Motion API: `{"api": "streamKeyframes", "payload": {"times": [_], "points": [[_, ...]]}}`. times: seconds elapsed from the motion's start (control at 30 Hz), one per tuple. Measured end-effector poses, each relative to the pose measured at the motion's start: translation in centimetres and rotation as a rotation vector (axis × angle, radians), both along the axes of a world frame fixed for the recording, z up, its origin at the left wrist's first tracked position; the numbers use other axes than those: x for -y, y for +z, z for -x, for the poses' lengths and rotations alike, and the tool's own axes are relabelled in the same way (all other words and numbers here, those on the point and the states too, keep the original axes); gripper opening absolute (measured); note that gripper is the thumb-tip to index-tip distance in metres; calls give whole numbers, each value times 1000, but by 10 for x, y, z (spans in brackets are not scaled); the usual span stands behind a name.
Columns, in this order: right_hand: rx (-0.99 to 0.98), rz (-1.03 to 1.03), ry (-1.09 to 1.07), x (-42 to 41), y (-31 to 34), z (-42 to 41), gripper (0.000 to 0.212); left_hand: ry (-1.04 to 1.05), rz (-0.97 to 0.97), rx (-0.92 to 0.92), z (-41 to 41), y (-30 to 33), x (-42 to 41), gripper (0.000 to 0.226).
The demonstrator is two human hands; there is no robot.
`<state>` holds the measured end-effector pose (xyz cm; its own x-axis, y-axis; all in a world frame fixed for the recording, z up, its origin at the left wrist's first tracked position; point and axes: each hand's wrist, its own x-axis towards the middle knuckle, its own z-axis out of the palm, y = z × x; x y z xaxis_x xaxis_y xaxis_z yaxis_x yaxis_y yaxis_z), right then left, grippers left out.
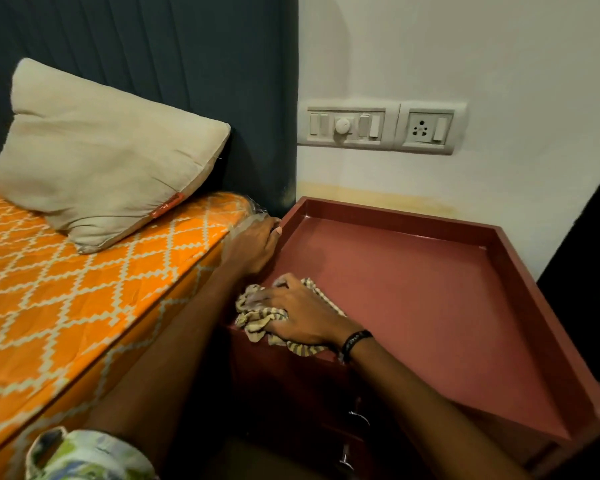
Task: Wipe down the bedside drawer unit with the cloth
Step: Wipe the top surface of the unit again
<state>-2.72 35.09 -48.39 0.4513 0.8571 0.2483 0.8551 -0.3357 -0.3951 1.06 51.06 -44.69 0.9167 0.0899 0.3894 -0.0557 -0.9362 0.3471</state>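
Both bare forearms reach forward from the lower edge of the view. The left hand (255, 245) grips the left rim of the drawer unit (430, 306) near its back left corner, fingers curled over the edge. The right hand (303, 315), a dark band at its wrist, lies palm down at the front left corner, fingers spread and pressing on the cloth (257, 315)

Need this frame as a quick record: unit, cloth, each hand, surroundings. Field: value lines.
unit: red bedside drawer unit, raised rim around its top
cloth: striped cloth, bunched at the top's front left corner
right hand: right hand presses on the cloth, fingers spread
left hand: left hand grips the unit's left rim
left of unit: bed with orange sheet, pillow
wall: switch panel above the unit
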Motion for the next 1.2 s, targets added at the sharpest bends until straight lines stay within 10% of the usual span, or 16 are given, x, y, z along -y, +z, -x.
{"api": "streamKeyframes", "payload": {"times": [0.27, 0.7, 1.2], "points": [[-107, 76, -52, 84, -2, 6, 45, -40, -67, 13, 3, 2, -5, 41], [50, -145, -1187, 205, -10, 60, 36, -105, -4, 63, 4, 2, -5, 41], [156, -226, -391, -8, -20, 78, 39, -147, 418, -171, 48, 25, -45, 29]]}}
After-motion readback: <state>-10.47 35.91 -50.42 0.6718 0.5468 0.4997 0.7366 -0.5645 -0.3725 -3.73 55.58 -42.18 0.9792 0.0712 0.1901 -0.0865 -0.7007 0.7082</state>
